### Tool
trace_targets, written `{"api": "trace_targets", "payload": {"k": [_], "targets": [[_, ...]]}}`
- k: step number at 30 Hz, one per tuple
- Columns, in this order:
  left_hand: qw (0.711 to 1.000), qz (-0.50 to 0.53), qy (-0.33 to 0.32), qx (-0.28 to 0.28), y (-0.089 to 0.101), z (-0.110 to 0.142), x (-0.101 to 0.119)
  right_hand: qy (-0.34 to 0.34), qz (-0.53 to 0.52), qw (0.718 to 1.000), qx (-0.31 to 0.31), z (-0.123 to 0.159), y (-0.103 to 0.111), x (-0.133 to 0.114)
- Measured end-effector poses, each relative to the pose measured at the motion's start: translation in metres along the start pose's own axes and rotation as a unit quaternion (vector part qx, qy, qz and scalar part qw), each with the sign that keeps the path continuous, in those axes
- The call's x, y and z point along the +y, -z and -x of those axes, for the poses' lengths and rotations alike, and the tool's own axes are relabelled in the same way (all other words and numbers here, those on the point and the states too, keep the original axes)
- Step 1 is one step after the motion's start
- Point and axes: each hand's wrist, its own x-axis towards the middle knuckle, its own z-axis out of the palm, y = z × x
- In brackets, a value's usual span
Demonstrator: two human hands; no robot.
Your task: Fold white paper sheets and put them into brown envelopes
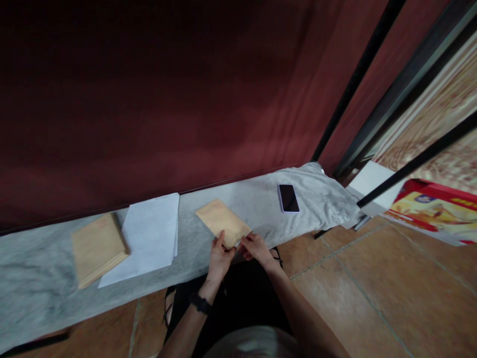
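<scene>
A tan paper envelope [223,220] lies at a slant on the grey cloth, its near end between my two hands. My left hand [220,256], below a dark wristband, grips the near edge, with the thumb lying on top of the paper. At the near right corner, my right hand [255,248] pinches the edge with bent fingers. Part of the fingers of both hands is hidden under or behind the paper. To the left lie a stack of similar tan envelopes [97,248] and white paper sheets [151,238], the stack partly covering the sheets.
A phone [288,198] with a dark screen lies right of the envelope on the cloth-covered bench [316,199]. Behind the bench rises a dark red wall [167,114]. Black poles [357,79] stand at the right, near a red and yellow box [436,211] above the tiled floor [372,278].
</scene>
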Motion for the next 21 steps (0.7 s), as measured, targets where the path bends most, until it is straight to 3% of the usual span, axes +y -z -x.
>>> {"api": "trace_targets", "payload": {"k": [3,6,11,16,21], "targets": [[0.973,-0.222,-0.058,-0.009,0.004,0.003,0.005,0.013,0.049,0.999,-0.021,0.005,0.006,0.002],[0.936,-0.339,-0.087,-0.03,0.008,0.007,0.014,0.038,0.099,0.994,-0.023,0.008,0.013,0.002],[0.846,-0.52,-0.105,-0.053,0.011,0.018,0.032,0.09,0.167,0.98,0.053,0.004,0.023,-0.004],[0.781,-0.609,-0.127,-0.054,0.014,0.029,0.04,0.226,0.256,0.929,0.142,-0.005,0.028,0.005],[0.734,-0.634,-0.235,-0.058,0.012,0.032,0.036,0.301,0.273,0.906,0.115,-0.014,0.033,0.02]]}}
